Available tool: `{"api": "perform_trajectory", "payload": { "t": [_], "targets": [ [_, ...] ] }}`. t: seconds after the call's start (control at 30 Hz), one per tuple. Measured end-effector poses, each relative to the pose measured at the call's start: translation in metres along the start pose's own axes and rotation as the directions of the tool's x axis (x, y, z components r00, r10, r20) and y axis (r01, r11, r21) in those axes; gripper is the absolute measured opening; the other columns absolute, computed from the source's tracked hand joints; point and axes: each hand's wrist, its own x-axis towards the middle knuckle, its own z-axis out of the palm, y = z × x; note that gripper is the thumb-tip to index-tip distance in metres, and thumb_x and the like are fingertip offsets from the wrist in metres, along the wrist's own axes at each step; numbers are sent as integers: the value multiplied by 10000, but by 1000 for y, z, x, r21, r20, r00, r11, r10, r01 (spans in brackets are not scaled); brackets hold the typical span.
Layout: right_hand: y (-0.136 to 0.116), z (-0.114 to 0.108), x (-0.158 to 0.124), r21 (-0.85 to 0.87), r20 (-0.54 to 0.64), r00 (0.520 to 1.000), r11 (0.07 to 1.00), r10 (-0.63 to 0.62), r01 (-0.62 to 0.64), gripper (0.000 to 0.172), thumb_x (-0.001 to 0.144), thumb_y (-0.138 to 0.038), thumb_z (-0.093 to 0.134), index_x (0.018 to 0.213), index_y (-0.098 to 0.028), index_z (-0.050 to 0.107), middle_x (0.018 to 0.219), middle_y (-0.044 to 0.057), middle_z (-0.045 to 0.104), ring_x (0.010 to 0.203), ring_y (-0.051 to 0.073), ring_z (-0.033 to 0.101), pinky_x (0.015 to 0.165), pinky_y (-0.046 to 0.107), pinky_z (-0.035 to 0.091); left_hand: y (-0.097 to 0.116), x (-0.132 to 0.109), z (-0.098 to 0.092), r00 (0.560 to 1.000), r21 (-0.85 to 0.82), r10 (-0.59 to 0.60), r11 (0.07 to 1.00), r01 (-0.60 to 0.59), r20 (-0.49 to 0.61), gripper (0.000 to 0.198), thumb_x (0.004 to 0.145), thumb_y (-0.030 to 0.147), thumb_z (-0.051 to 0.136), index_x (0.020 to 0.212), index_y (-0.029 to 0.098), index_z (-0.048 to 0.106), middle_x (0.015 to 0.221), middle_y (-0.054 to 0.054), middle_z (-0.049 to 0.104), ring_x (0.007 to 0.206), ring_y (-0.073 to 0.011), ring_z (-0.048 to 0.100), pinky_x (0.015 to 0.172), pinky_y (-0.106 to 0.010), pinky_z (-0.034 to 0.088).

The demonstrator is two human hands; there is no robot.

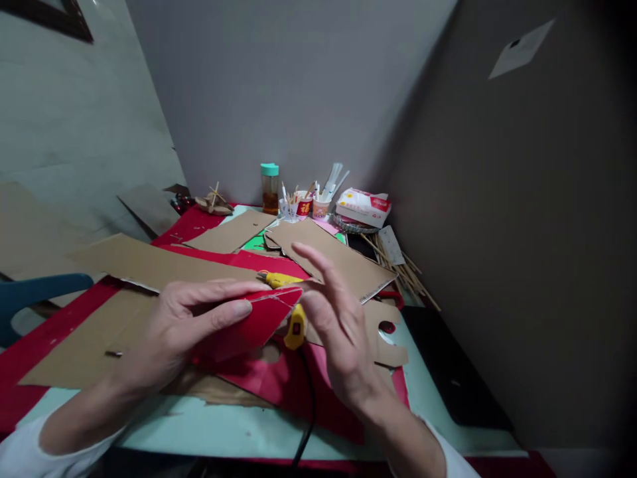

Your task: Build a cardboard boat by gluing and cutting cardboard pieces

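Observation:
My left hand (pixel 199 318) pinches a red piece of card (pixel 263 318) between thumb and fingers. Along its upper edge run pale, glossy streaks. Close to the card's pointed right end is my right hand (pixel 338 325), its index finger stretched up and apart from the thumb. The thumb is very near that tip; whether they touch, I cannot tell. Behind the card lies a yellow glue gun (pixel 296 326), partly covered by it, with a black cable (pixel 311 398) running to the table's front edge. A red sheet with a round hole (pixel 328 392) lies below my hands.
Cardboard sheets (pixel 323 249) overlap across the table (pixel 223 431). At the back stand a bottle with a turquoise lid (pixel 269 189), cups of sticks (pixel 321 209) and a tissue pack (pixel 363 207). Wooden sticks (pixel 413 275) and a black panel (pixel 448 365) lie right; a blue curved object (pixel 44 292) is left.

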Motion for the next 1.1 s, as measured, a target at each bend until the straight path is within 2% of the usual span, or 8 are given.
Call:
{"api": "perform_trajectory", "payload": {
  "t": [0.17, 0.27, 0.4, 0.67, 0.77, 0.87, 0.93, 1.1],
  "targets": [
    [5, -2, 5, 148, -135, 990, 988, 51, -30, 128, 984, -321, 597, 1048, -250, 683, 903, -21, 740, 857, 111, 691, 787, 208, 540, 4, -1, -1, 927, -358, -353, 855, 375, 126, 284, 685, 254, 869, 961, 200, 834, 905, -110, 820, 723, -243, 765, 640, -282, 635],
    [4, 0, 7, 181, -133, 991, 984, 30, -5, 112, 962, -251, 629, 889, -234, 713, 835, -37, 706, 807, 83, 669, 729, 169, 518, 7, 1, 5, 915, -498, -340, 768, 402, 216, 197, 621, 204, 909, 801, 179, 834, 761, -63, 803, 647, -190, 744, 621, -225, 628],
    [1, 0, 6, 141, -155, 988, 990, -9, 31, 125, 947, -235, 651, 839, -230, 712, 787, -47, 664, 749, 73, 617, 681, 165, 491, 0, 5, 9, 903, -552, -368, 716, 426, 220, 213, 665, 126, 854, 877, 140, 831, 844, -97, 810, 691, -213, 746, 703, -275, 647],
    [5, 1, 6, 108, -46, 999, 994, -22, 26, 142, 944, -266, 647, 1079, -276, 604, 999, -25, 660, 938, 130, 635, 852, 269, 504, -23, 5, 13, 833, -638, -370, 536, 553, 412, 185, 840, 48, 622, 922, 87, 784, 773, -123, 747, 559, -130, 646, 564, -233, 576],
    [4, 0, 6, 100, -66, 998, 995, -7, 14, 234, 935, -271, 661, 1157, -303, 597, 1046, -21, 639, 940, 131, 626, 831, 257, 511, -28, 3, 22, 803, -614, -340, 519, 595, 490, 216, 882, 115, 572, 920, 110, 785, 735, -75, 733, 471, -71, 578, 486, -168, 502],
    [2, 0, 8, 79, 22, 999, 996, 44, -46, 112, 958, -282, 620, 1055, -281, 676, 1016, -8, 663, 925, 150, 640, 794, 263, 519, -28, -2, 30, 766, -500, -348, 599, 626, 541, 546, 1009, 248, 295, 825, 130, 795, 656, -27, 708, 391, -18, 485, 408, -112, 353],
    [2, 0, 9, 35, 52, 996, 997, 68, -70, 96, 955, -277, 619, 911, -245, 698, 905, -7, 664, 868, 151, 636, 754, 257, 509, -26, -6, 30, 734, -394, -425, 643, 657, 530, 739, 1036, 343, 148, 750, 133, 797, 626, -31, 721, 455, -45, 580, 465, -131, 416],
    [8, -2, 12, -56, 40, 997, 996, 73, -71, 116, 939, -242, 636, 834, -210, 674, 831, -22, 644, 793, 122, 601, 736, 238, 472, -20, -16, 21, 731, -408, -499, 612, 678, 466, 633, 910, 630, 502, 905, 85, 825, 843, -196, 806, 707, -235, 779, 674, -265, 614]
  ]
}}
